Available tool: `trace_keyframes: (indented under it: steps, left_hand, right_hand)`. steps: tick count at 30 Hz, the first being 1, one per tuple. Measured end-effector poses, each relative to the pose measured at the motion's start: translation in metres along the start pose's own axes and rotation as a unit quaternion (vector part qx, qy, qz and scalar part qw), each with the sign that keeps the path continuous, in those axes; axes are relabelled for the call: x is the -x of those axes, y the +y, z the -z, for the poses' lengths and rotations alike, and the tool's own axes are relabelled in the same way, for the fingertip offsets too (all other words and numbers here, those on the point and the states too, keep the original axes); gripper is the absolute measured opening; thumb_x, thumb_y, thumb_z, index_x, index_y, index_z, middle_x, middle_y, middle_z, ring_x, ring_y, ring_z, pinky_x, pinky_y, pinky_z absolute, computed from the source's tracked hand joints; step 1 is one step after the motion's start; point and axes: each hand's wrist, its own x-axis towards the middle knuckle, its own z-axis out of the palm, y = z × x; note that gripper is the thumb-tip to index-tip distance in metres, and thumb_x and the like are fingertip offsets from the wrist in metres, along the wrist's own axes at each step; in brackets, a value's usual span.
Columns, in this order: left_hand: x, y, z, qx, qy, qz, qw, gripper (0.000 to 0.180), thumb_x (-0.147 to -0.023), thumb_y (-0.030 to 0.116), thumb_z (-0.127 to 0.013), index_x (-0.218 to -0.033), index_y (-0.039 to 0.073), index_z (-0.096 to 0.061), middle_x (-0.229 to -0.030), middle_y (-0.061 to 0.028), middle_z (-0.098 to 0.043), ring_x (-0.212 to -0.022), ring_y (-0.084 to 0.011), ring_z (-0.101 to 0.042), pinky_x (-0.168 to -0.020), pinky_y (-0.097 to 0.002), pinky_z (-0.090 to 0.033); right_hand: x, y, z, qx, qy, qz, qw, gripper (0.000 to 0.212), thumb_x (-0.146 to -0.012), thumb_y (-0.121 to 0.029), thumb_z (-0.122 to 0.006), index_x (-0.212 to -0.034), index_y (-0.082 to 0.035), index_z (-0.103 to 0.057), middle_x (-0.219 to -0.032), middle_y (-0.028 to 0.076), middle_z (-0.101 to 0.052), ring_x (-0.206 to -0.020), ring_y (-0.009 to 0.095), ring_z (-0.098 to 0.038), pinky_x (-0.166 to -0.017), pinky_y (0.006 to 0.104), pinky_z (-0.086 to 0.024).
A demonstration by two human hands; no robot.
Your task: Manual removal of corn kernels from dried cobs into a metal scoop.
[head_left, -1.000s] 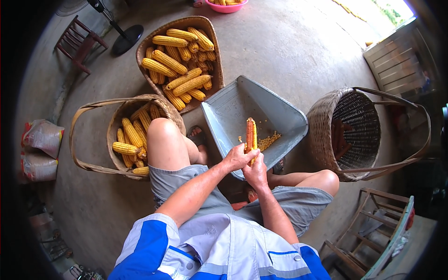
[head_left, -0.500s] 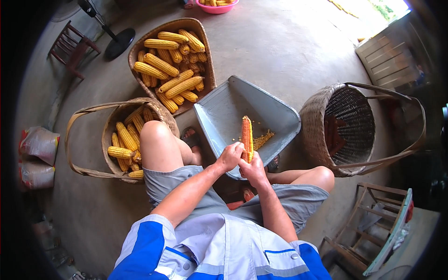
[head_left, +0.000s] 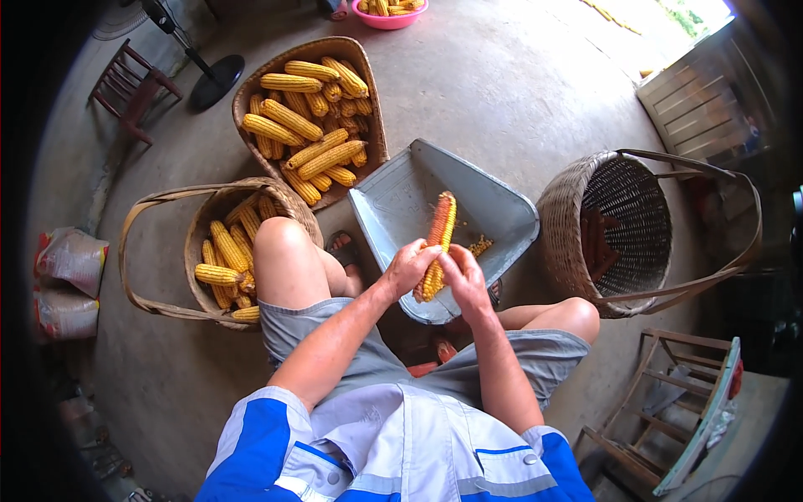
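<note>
A partly stripped corn cob point(head_left: 443, 222) is tilted over the grey metal scoop-shaped pan point(head_left: 393, 192), its bare reddish rows facing left and yellow kernels still on the right side. Closed round its lower half is my left hand point(head_left: 408, 266). My right hand point(head_left: 465, 278) presses on the cob from the right, thumb and fingers against the kernels. Loose kernels point(head_left: 480, 246) lie in the pan just beyond the right hand. The pan sits between my feet, below both hands.
A wide woven basket point(head_left: 378, 125) heaped with yellow corn stands beyond my left knee. Left of that knee is a handled basket point(head_left: 201, 293) of corn. To the right, another handled basket point(head_left: 556, 217) holds reddish cobs point(head_left: 598, 243). A wooden chair frame point(head_left: 669, 418) lies at lower right.
The cob has come slightly nearer and tilts to the right at its top. My left hand now grips lower round it, and the right hand has shifted up and right along its side.
</note>
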Motion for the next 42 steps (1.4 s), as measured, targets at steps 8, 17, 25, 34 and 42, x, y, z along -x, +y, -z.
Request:
trace_keyframes:
  steps: [8, 17, 25, 34, 42]
  left_hand:
    - [0.023, 0.013, -0.025, 0.144, -0.041, 0.052, 0.987, 0.044, -0.105, 0.037, -0.039, -0.116, -0.001, -0.059, -0.099, -0.0042, -0.063, -0.089, -0.0104, -0.059, -0.081, -0.0273, -0.048]
    - [0.034, 0.005, -0.031, -0.206, -0.004, 0.010, 0.979, 0.048, -0.095, 0.048, -0.061, -0.099, 0.000, -0.058, -0.084, -0.0171, -0.065, -0.078, -0.0237, -0.064, -0.073, -0.0377, -0.050]
    - [0.029, -0.010, -0.034, -0.196, 0.033, -0.023, 0.980, 0.042, -0.101, 0.040, -0.050, -0.097, -0.001, -0.058, -0.082, -0.0230, -0.063, -0.078, -0.0330, -0.064, -0.072, -0.0402, -0.049]
    - [0.034, 0.010, -0.029, -0.164, -0.006, 0.032, 0.986, 0.047, -0.099, 0.045, -0.052, -0.100, -0.001, -0.058, -0.085, -0.0240, -0.065, -0.083, -0.0356, -0.067, -0.075, -0.0411, -0.050]
    - [0.033, 0.003, -0.033, -0.215, 0.043, -0.028, 0.975, 0.043, -0.097, 0.040, -0.055, -0.089, -0.002, -0.061, -0.083, -0.0260, -0.066, -0.080, -0.0411, -0.066, -0.070, -0.0462, -0.050]
  right_hand:
    - [-0.041, 0.003, 0.002, -0.224, 0.054, -0.018, 0.973, 0.024, -0.101, -0.031, -0.056, -0.101, -0.007, -0.055, -0.081, 0.006, -0.064, -0.068, 0.014, -0.061, -0.063, 0.0283, -0.052]
    - [-0.044, 0.024, -0.001, -0.158, 0.186, -0.016, 0.970, 0.025, -0.101, -0.032, -0.054, -0.099, -0.007, -0.053, -0.076, 0.004, -0.059, -0.061, 0.012, -0.055, -0.059, 0.0280, -0.047]
    - [-0.046, 0.022, -0.001, -0.183, 0.168, -0.028, 0.968, 0.022, -0.101, -0.029, -0.053, -0.097, -0.008, -0.051, -0.075, 0.004, -0.059, -0.062, 0.012, -0.054, -0.057, 0.0273, -0.045]
    - [-0.047, 0.022, 0.002, -0.212, 0.206, -0.023, 0.955, 0.019, -0.101, -0.027, -0.053, -0.098, -0.008, -0.051, -0.075, 0.004, -0.058, -0.063, 0.013, -0.054, -0.058, 0.0276, -0.046]
    - [-0.042, 0.013, 0.000, -0.238, 0.210, -0.042, 0.947, 0.020, -0.101, -0.028, -0.052, -0.095, -0.010, -0.052, -0.075, 0.005, -0.058, -0.066, 0.014, -0.056, -0.063, 0.0293, -0.048]
